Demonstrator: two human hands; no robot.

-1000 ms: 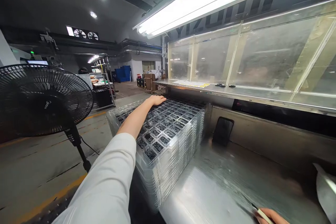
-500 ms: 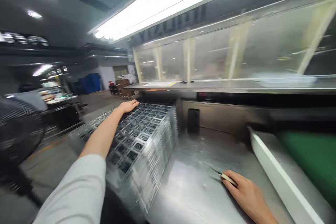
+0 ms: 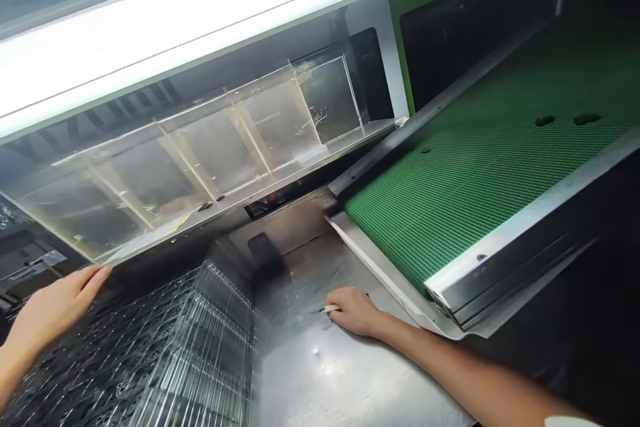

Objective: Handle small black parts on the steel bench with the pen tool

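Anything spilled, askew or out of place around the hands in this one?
Nothing looks spilled. Two small dark pieces lie loose on the shelf, apart from the tray stack, so they may be strays. The tool in the right hand looks unremarkable.

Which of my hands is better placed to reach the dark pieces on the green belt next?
Probably your right hand: it's nearer the green belt and its dark pieces, though holding a pale-handled tool. Your left hand is over by the stacked trays.

Right hand (image 3: 353, 310) grips a pale-handled tool (image 3: 331, 308) (thin-tipped); left hand (image 3: 55, 307) is by stacked trays (image 3: 187, 360).
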